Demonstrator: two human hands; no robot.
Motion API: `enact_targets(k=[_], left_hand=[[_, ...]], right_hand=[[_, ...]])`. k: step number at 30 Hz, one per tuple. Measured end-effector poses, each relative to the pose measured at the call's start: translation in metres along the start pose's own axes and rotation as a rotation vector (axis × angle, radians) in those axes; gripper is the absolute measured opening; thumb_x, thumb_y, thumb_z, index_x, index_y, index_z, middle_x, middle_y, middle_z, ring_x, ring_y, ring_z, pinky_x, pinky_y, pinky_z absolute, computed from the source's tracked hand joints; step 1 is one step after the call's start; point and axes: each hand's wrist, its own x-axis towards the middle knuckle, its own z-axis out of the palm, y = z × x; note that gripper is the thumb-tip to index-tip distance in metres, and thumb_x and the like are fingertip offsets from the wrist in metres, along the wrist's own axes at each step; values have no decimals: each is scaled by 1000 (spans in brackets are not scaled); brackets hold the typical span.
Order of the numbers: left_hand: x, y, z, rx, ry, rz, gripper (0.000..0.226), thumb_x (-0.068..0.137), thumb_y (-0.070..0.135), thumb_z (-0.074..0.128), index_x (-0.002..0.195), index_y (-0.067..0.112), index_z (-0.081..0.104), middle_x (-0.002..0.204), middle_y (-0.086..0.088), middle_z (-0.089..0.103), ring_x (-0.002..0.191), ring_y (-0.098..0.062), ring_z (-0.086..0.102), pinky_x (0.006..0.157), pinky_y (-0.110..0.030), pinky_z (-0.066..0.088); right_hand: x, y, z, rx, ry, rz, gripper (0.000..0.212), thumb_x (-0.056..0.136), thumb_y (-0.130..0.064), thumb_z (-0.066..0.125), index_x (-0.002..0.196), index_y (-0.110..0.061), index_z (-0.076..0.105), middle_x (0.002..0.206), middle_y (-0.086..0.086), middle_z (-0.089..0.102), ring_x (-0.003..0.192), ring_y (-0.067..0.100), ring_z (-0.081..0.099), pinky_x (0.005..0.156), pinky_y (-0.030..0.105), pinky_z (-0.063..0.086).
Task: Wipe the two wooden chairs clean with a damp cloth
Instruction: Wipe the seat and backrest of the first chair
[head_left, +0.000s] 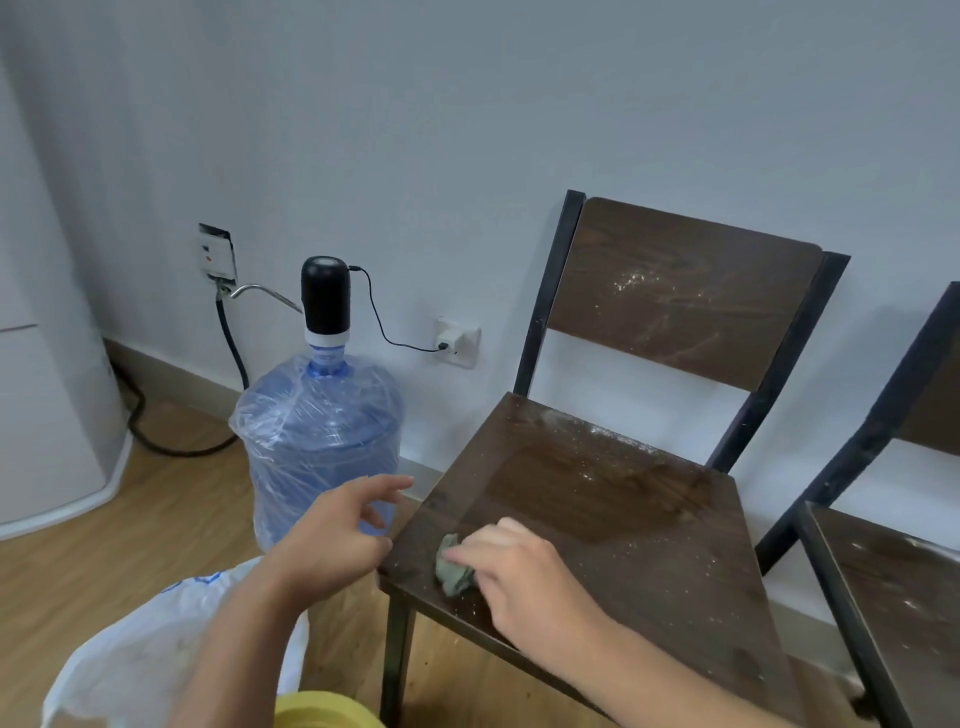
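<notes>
The wooden chair (597, 499) stands against the wall directly ahead of both hands, its dark seat and backrest speckled with pale dust. The right hand (519, 577) presses a crumpled grey-green cloth (453, 566) onto the seat's front left corner, fingers closed over it. The left hand (332, 535) hovers just left of that corner, fingers spread and holding nothing, apart from the right. A second wooden chair (893, 561) sits to the right of the right hand, only partly in view, also dusty. Beyond the left hand stands a blue water jug (317, 436) wrapped in plastic; below that arm lies a white plastic bag (156, 660).
</notes>
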Motion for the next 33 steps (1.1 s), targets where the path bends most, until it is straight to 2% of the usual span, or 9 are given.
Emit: enact_targets(k=[3,7,10,12,17,20,25,29,33], left_hand=[[-3,-1,0,9,39,1,70,77,5,64,138,38,56,131,12,60,116,-9,57,89,-23,46],[-6,-2,5,10,37,-5,67,79,5,66,139,35,55,133,11,57,119,-11,56,95,-27,48],[-6,-6,13,13,54,17,66,79,5,66,137,35,57,131,16,56,123,-11,54,99,-27,47],[-6,-8,19,40,73,60,64,78,6,65,134,37,59,127,23,55,124,-8,53,100,-24,43],[-5,-8,18,36,69,100,63,79,7,66,133,38,59,122,25,53,119,-5,52,91,-18,40],[-4,-3,12,17,91,113,65,78,6,65,135,36,58,125,17,54,119,-8,53,90,-21,42],[-7,11,5,-116,88,131,63,71,11,54,129,32,66,127,12,60,102,-1,58,78,-13,44],[-9,13,6,-173,85,112,62,71,9,52,125,32,71,120,2,69,97,-3,61,71,-9,45],[-11,7,9,-99,43,98,62,86,-3,56,136,32,63,137,8,58,122,-12,55,91,-25,43]], right_hand=[[-1,-3,-22,98,-181,19,37,94,-3,58,119,-27,73,110,-9,68,101,5,57,90,21,47],[47,65,-61,128,213,374,41,89,9,57,108,-21,78,99,-7,72,85,1,65,76,9,49],[91,126,-63,10,395,634,30,95,4,58,113,-11,75,110,12,73,86,23,66,85,28,58],[109,140,-48,-19,421,696,27,94,3,58,107,-9,77,107,14,73,83,23,63,84,30,56],[121,98,-3,50,275,501,39,93,3,58,115,-23,75,119,3,72,111,18,62,106,35,48],[90,46,13,-7,119,253,43,94,-2,56,118,-33,73,112,-6,70,98,6,56,98,21,42],[17,-9,17,42,-45,-95,48,91,2,55,122,-32,70,122,-15,70,100,13,58,87,24,48],[-23,-2,-10,35,-185,-118,39,96,0,55,117,-27,73,120,-15,69,106,6,55,90,22,46],[-46,34,-41,53,-117,104,43,91,3,57,107,-33,74,110,-18,68,104,5,62,90,23,50]])
